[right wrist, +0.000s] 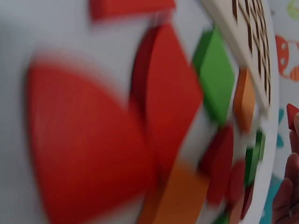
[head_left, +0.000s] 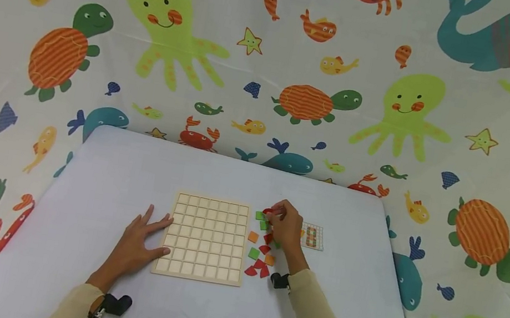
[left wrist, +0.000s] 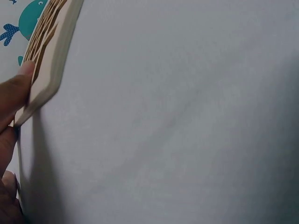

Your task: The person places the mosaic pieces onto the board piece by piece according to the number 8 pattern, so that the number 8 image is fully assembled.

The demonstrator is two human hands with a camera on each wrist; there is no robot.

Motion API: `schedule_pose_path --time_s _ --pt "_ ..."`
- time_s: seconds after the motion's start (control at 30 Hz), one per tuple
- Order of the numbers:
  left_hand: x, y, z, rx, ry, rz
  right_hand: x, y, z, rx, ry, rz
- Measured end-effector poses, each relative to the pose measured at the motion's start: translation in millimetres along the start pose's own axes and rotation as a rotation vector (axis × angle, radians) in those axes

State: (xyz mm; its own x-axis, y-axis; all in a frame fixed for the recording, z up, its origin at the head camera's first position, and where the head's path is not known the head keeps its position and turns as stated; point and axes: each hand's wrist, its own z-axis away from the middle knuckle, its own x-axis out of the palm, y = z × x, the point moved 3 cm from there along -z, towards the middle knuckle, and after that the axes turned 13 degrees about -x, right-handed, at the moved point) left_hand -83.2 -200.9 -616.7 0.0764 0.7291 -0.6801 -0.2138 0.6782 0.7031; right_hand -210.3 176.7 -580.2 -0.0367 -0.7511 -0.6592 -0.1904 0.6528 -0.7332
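A wooden grid board [head_left: 207, 241] with square compartments lies on the white table. My left hand [head_left: 137, 243] is at its left side, fingers spread, with thumb and index fingertips at the frame; the thumb [left wrist: 21, 88] shows over the rim in the left wrist view. To the right of the board, my right hand [head_left: 285, 226] pinches a small red piece [right wrist: 293, 115] between its fingertips, its outline partly hidden. Below and beside that hand lie loose red quarter-circle pieces [right wrist: 84, 144], green squares [head_left: 254, 253] and orange squares [head_left: 253, 236].
A small printed card [head_left: 313, 236] with a grid of coloured squares lies just right of the right hand, partly covered by it. White cloth covers the table [head_left: 133, 161]. A curtain [head_left: 256, 30] printed with sea animals hangs behind it.
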Motion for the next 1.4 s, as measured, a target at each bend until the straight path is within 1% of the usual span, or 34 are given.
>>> schedule_pose_path --time_s 0.1,0.2,0.3,0.43,0.6,0.7,0.83,0.97,1.2,1.3,1.4 --pt "0.4 -0.5 -1.5 0.003 -0.001 0.004 21 -19 2.4 -0.070 -0.024 -0.056" --pt "1.0 -0.7 -2.2 0.000 -0.001 -0.001 42 -38 3.3 -0.121 -0.056 -0.103" --pt "1.7 -0.1 -2.1 -0.004 -0.002 -0.009 64 -54 2.3 -0.161 -0.106 -0.131" --pt "2.7 1.3 -1.4 -0.008 -0.003 -0.015 88 -70 0.6 -0.175 -0.154 -0.149" --pt "3.5 2.2 -2.2 -0.002 0.002 -0.018 108 -81 -0.4 -0.145 -0.183 -0.150" --pt "4.2 2.1 -2.5 0.008 0.007 -0.018 114 -86 0.9 -0.129 -0.201 -0.120" --pt "4.8 1.3 -2.0 0.018 0.012 -0.022 118 -92 2.5 -0.120 -0.218 -0.073" --pt "3.7 0.5 -1.3 0.024 0.025 -0.016 119 -98 2.4 -0.121 -0.207 -0.038" --pt "1.9 0.5 0.4 0.036 0.040 -0.012 123 -103 2.7 -0.112 -0.212 0.069" --pt "1.2 -0.3 1.1 0.042 0.048 -0.018 125 -104 3.5 -0.123 -0.211 0.109" --pt "0.1 -1.0 1.8 0.049 0.060 -0.020 126 -105 5.9 -0.158 -0.200 0.144"
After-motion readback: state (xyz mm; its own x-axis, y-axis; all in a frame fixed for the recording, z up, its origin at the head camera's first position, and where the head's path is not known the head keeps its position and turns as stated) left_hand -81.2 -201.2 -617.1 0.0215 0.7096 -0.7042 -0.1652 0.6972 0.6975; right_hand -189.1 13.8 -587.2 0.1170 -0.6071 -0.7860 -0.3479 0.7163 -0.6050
